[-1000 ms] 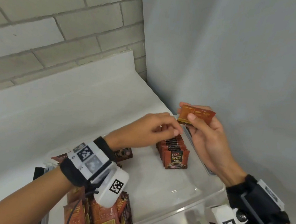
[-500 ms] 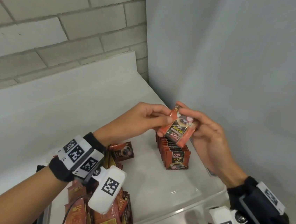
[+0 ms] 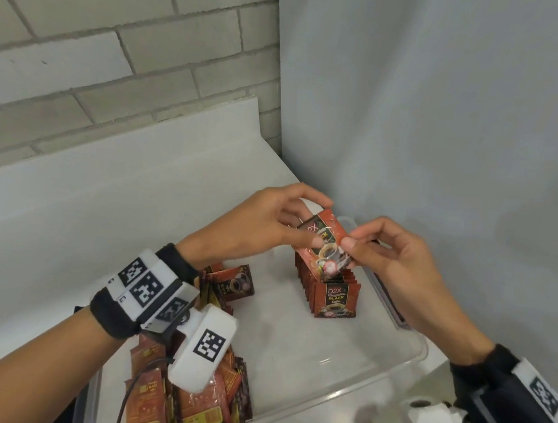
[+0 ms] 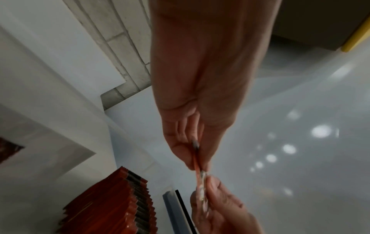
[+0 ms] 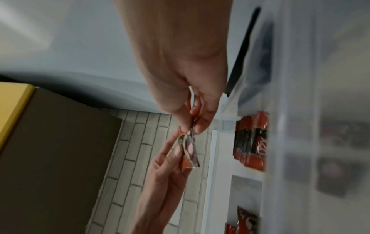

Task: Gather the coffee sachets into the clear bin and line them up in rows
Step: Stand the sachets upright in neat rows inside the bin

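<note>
Head view: I see my left hand (image 3: 262,223) and right hand (image 3: 393,257) both pinching one sachet (image 3: 323,247) just above the upright row (image 3: 327,292) inside the bin (image 3: 403,355). Left wrist: sachet edge-on between fingertips (image 4: 200,164). Right wrist: the same two-handed pinch, blurred.

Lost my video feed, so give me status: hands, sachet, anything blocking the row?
Left hand and right hand both pinch one sachet above the standing row in the clear bin. Loose sachets lie near left. Row unobstructed.
</note>
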`<state>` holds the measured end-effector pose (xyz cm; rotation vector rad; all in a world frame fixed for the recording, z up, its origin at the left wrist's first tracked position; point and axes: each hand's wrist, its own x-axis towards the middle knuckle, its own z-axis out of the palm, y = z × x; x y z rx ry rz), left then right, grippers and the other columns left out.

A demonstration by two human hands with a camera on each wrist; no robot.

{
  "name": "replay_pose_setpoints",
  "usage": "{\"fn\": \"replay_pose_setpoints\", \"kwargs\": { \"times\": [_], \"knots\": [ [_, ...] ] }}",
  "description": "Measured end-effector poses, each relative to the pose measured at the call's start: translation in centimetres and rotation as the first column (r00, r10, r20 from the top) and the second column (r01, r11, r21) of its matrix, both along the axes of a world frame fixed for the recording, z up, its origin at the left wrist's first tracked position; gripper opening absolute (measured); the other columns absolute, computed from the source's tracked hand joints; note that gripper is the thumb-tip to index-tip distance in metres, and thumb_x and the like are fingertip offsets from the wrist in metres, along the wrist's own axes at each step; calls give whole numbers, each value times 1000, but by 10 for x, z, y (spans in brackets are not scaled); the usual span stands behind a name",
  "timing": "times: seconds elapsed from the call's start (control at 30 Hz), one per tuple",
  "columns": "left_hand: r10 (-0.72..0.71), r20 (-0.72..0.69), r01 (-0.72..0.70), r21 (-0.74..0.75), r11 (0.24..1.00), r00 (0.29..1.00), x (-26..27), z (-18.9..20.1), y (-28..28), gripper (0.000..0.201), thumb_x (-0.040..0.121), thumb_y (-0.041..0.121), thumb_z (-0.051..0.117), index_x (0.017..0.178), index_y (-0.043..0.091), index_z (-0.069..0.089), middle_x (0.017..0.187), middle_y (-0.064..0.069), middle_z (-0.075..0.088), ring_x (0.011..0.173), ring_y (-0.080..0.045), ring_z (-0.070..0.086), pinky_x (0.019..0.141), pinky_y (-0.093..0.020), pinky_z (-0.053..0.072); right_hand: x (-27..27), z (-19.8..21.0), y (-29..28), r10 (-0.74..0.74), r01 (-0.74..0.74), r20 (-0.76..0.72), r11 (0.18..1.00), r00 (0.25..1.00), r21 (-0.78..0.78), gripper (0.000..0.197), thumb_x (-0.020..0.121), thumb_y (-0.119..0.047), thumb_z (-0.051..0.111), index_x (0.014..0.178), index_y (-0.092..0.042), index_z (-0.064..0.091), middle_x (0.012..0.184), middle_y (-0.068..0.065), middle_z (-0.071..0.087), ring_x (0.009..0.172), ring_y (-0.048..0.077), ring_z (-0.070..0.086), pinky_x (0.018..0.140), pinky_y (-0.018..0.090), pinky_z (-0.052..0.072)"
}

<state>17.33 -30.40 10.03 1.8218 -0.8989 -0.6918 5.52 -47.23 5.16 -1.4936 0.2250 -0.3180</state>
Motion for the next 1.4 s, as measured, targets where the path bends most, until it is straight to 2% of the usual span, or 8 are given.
{"fn": "replay_pose_setpoints", "kwargs": {
  "times": [0.2, 0.4, 0.57, 0.73, 0.9, 1.0, 1.23, 1.4],
  "knots": [
    [-253, 281, 210, 173, 962, 926, -12, -15, -13, 32, 75, 11, 80, 104, 12, 65, 79, 2, 69, 69, -3, 61, 72, -17, 49, -24, 25, -5, 175, -143, 51, 913, 983, -381, 17, 87, -35, 67, 82, -18, 66, 78, -4, 68, 72, 12, 65, 69, 21, 51],
    [-437, 386, 325, 324, 889, 812, -29, -43, -35, 21, 76, -9, 58, 89, 7, 61, 83, -7, 64, 70, -9, 50, 66, -22, 42, -29, 4, 16, 370, -503, -403, 231, 837, -833, 26, 95, -25, 43, 103, -12, 64, 100, 3, 64, 84, 18, 60, 76, 33, 50],
    [-495, 401, 347, 388, 854, 771, -26, -48, -33, 29, 80, 3, 71, 108, 6, 64, 104, -6, 61, 93, -15, 54, 81, -24, 43, -23, -4, 33, 188, -676, -662, 14, 726, -737, 27, 103, -18, 36, 118, -4, 54, 97, 4, 51, 73, 15, 46, 49, 15, 30],
    [-449, 489, 292, 365, 884, 748, -23, -42, -22, 48, 88, 12, 63, 134, 13, 51, 124, -6, 46, 113, -16, 35, 100, -28, 33, -19, -6, 41, 57, -744, -742, 68, 668, -664, 23, 102, -13, 38, 116, -4, 54, 93, 5, 46, 57, 8, 36, 47, 17, 30],
    [-634, 588, 196, 636, 746, 502, -29, -48, -17, 52, 97, 18, 45, 148, 21, 33, 150, -6, 24, 130, -24, 20, 107, -36, 22, -16, -7, 43, 28, -723, -726, 114, 687, -681, 24, 102, -16, 39, 115, -5, 56, 97, 7, 52, 75, 17, 51, 61, 20, 39],
    [-681, 566, 158, 704, 692, 465, -33, -48, -17, 54, 100, 25, 40, 151, 23, 22, 152, -6, 15, 131, -25, 14, 105, -34, 17, -17, -6, 45, 48, -701, -700, 95, 713, -707, 27, 103, -16, 38, 118, -5, 57, 104, 11, 56, 83, 19, 50, 72, 22, 37],
    [-211, 286, 55, 469, 881, 935, -22, -20, 1, 31, 95, 5, 39, 124, 15, 47, 120, -2, 45, 110, -16, 43, 99, -31, 37, -16, -13, 45, -17, -769, -778, 139, 628, -624, 21, 102, -17, 44, 115, -7, 56, 91, 4, 50, 74, 14, 51, 53, 16, 35],
    [24, -101, 40, 588, 808, 995, -16, -33, 15, 40, 98, 6, 42, 136, 16, 42, 133, -1, 49, 119, -17, 52, 105, -32, 42, -16, -13, 48, 30, -776, -784, 177, 620, -606, 28, 102, -22, 44, 124, -7, 53, 98, 4, 50, 83, 15, 53, 67, 20, 41]
  ]
}}
